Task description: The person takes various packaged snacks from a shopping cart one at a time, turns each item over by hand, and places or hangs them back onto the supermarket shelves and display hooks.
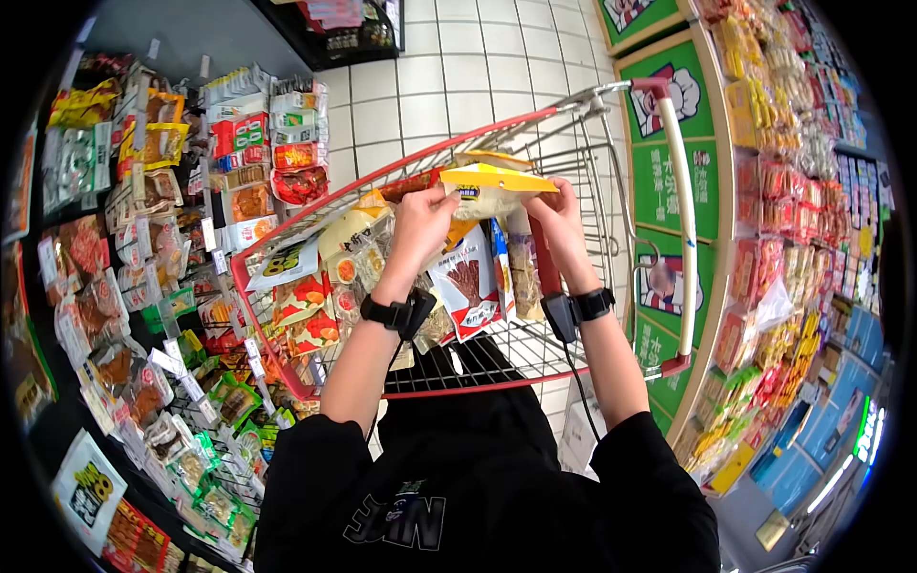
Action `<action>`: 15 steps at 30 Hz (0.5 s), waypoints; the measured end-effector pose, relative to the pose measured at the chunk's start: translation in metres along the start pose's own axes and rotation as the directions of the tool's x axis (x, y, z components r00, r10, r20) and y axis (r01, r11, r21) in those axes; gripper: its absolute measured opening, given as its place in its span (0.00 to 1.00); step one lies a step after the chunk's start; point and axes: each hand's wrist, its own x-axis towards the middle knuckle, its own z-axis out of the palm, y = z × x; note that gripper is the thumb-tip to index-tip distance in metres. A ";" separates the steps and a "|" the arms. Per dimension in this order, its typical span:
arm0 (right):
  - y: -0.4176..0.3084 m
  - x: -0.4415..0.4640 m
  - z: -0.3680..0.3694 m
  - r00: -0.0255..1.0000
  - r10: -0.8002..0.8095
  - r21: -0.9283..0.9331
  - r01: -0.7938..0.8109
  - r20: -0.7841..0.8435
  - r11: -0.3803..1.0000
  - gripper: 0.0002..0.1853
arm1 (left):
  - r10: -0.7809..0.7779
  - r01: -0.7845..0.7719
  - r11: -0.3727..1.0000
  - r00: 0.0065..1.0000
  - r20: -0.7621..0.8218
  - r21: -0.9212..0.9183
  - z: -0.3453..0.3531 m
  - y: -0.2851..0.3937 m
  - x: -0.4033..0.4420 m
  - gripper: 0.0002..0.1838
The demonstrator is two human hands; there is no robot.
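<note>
A yellow-topped clear food packet (pixel 499 191) is held by its two ends over the shopping cart (pixel 353 191). My left hand (pixel 421 222) pinches its left end, and my right hand (pixel 564 222) grips the right end. Pale contents show through the clear part. Below my hands, the cart holds a white and red packet with a dark food picture (pixel 466 279), clear packs of snacks (pixel 365 263), a red and cream bag (pixel 306 315) and a white bag with black and yellow print (pixel 284 265). Black straps circle both wrists.
Hanging snack packets (pixel 248 196) fill racks on the left. Green printed panels (pixel 669 186) and more packaged goods (pixel 764 229) line the right. The cart's white handle (pixel 680 191) is at its right end. Tiled floor (pixel 458 67) runs beyond the cart, with a black bin (pixel 349 43) at the top.
</note>
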 end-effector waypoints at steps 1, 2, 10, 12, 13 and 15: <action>-0.010 -0.006 0.002 0.999 -0.030 -0.013 0.030 0.039 0.999 0.22 | 0.047 -0.049 0.995 0.999 -0.020 -0.089 -0.005 0.005 -0.010 0.13; -0.020 -0.013 0.004 0.995 -0.059 -0.026 0.061 0.079 0.998 0.21 | 0.094 -0.100 0.979 0.995 -0.043 -0.176 -0.010 0.011 -0.020 0.12; -0.088 -0.085 0.036 0.857 -0.362 -0.019 0.395 0.367 0.918 0.29 | 0.055 -0.095 0.799 0.995 -0.086 -0.594 -0.053 0.054 -0.102 0.15; -0.095 -0.099 0.038 0.828 -0.360 0.121 0.342 0.430 0.932 0.38 | 0.100 -0.165 0.745 0.986 -0.136 -0.646 -0.060 0.068 -0.125 0.15; -0.107 -0.112 0.038 0.823 -0.323 0.147 0.289 0.467 0.946 0.41 | 0.139 -0.208 0.685 0.978 -0.155 -0.698 -0.063 0.076 -0.139 0.14; -0.119 -0.131 0.036 0.743 -0.384 0.179 0.344 0.548 0.922 0.46 | 0.147 -0.248 0.696 0.968 -0.204 -0.674 -0.069 0.091 -0.163 0.15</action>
